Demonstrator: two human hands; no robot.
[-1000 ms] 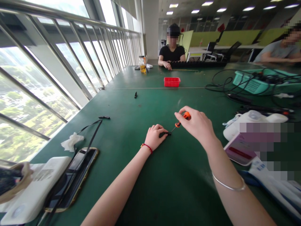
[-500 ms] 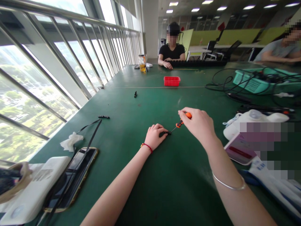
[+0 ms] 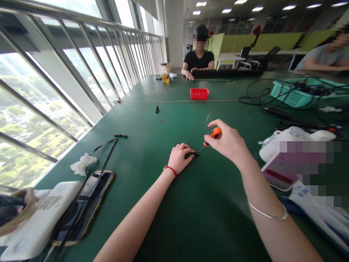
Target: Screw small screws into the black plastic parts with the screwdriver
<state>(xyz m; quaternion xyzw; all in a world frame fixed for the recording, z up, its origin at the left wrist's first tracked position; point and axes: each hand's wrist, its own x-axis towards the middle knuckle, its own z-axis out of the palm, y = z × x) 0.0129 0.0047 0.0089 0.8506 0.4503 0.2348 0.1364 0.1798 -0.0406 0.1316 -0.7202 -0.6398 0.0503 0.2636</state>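
Note:
My left hand (image 3: 180,159) presses a small black part (image 3: 192,155) to the green tabletop (image 3: 174,127); its fingers cover much of the part, so its kind stays unclear. From the upper right, a screwdriver (image 3: 215,134) with an orange and black handle slants down, its thin shaft reaching the right end of that part. My right hand (image 3: 226,140) is curled about the handle, thumb along its lower side and index finger raised off it. Whether the tip sits in a screw is too small to see.
Beyond lie a red tray (image 3: 199,94) and a small black piece (image 3: 157,109). A phone (image 3: 84,207) and cables are at left, beside a metal railing. White jug (image 3: 296,136), teal basket (image 3: 286,96) and tangled cables occupy the right. A person sits opposite, another at far right.
My right hand has loosened around the screwdriver handle, thumb and index finger now spread apart. The handle is slightly more upright. My left hand stays put. The person opposite slid a hand leftward.

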